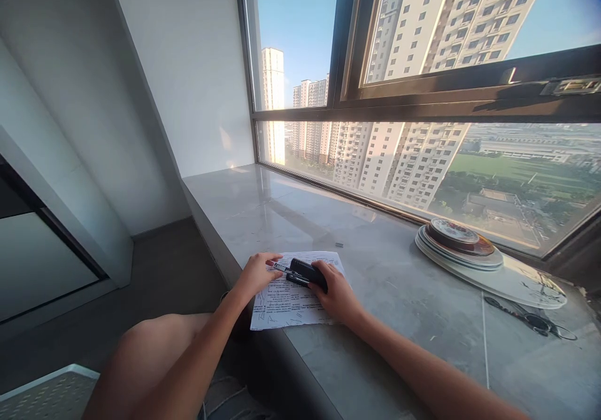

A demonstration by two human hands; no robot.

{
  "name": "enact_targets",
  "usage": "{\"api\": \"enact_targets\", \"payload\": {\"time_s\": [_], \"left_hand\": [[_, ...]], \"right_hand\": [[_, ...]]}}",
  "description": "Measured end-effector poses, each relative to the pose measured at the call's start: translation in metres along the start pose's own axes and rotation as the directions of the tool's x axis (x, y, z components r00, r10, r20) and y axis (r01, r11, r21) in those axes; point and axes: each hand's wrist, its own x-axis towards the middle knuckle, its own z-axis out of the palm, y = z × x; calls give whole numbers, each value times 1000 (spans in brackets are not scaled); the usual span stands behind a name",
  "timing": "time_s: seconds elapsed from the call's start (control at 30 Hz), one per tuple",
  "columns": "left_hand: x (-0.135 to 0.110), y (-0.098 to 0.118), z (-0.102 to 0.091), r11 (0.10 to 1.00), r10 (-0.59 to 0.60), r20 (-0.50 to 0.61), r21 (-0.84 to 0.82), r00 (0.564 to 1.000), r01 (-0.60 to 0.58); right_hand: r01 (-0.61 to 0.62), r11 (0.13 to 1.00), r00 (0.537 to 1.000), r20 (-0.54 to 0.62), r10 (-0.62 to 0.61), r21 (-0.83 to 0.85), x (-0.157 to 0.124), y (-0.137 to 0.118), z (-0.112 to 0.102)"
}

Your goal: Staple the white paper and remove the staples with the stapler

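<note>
A black stapler (307,272) is held low over a printed sheet of paper (293,307) on the grey stone sill. My right hand (337,291) wraps round its right end, thumb below and fingers on top. At its left end, the stapler's jaws stand apart and a silver metal part shows between them. The fingers of my left hand (260,276) pinch at that silver part. Just beyond the paper lies a small grey strip (339,245), which looks like a row of staples. The paper carries handwritten marks, and its near left corner reaches the sill's edge.
A stack of plates (457,245) stands on the sill (399,332) at right, by the window. In front of it lies a dark cord or strap with a ring (539,323). The sill's front edge drops to a dark floor, where a pale perforated surface (51,395) shows.
</note>
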Motion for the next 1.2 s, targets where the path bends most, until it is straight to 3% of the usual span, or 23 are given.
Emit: {"api": "enact_targets", "payload": {"time_s": [0.13, 0.3, 0.43, 0.53, 0.63, 0.73, 0.87, 0.9, 0.93, 1.0, 1.03, 1.1, 1.2], "left_hand": [[-10, 3, -5, 995, -57, -17, -81, 998, 55], [-19, 14, 12, 953, -34, 137, -293, 990, 73], [-21, 24, 28, 963, -55, 57, -261, 997, 68], [-20, 27, 24, 961, -35, 71, -271, 997, 53], [-18, 28, 12, 979, 14, 20, -202, 1000, -10], [-18, 29, 2, 993, 4, -62, -115, 998, -11], [-17, 26, -11, 991, -68, -82, -124, 994, 58], [-16, 24, -15, 988, -83, -83, -134, 993, 71], [-15, 22, -19, 986, -96, -84, -144, 992, 84], [-14, 19, -28, 981, -116, -95, -168, 989, 99], [-13, 18, -33, 978, -121, -108, -182, 987, 100], [-13, 16, -41, 972, -127, -148, -214, 981, 94], [-15, 16, -49, 965, -125, -201, -250, 972, 72]], "right_hand": [[-6, 1000, 1000, -5, 6, -2, 0, 1, 2], [11, 1000, 1000, -3, -11, 17, 0, 7, 6], [14, 1000, 1000, 1, -14, -19, 0, 9, 8], [29, 999, 999, 34, -27, -44, 2, 5, 4], [47, 995, 992, 120, -37, -82, 8, 0, -10], [-10, 999, 965, 262, 23, -52, 16, 7, -39], [-196, 966, 848, 524, 81, 167, 25, 40, -82], [-224, 951, 861, 500, 90, 215, 26, 51, -87], [-226, 942, 903, 415, 107, 248, 28, 63, -90], [-177, 969, 984, 48, 171, 173, 31, 83, -85], [-156, 985, 980, -114, 164, 69, 32, 93, -79], [-99, 987, 988, -126, 83, -125, 36, 107, -63], [-84, 936, 989, 89, 122, -343, 46, 114, -40]]}}
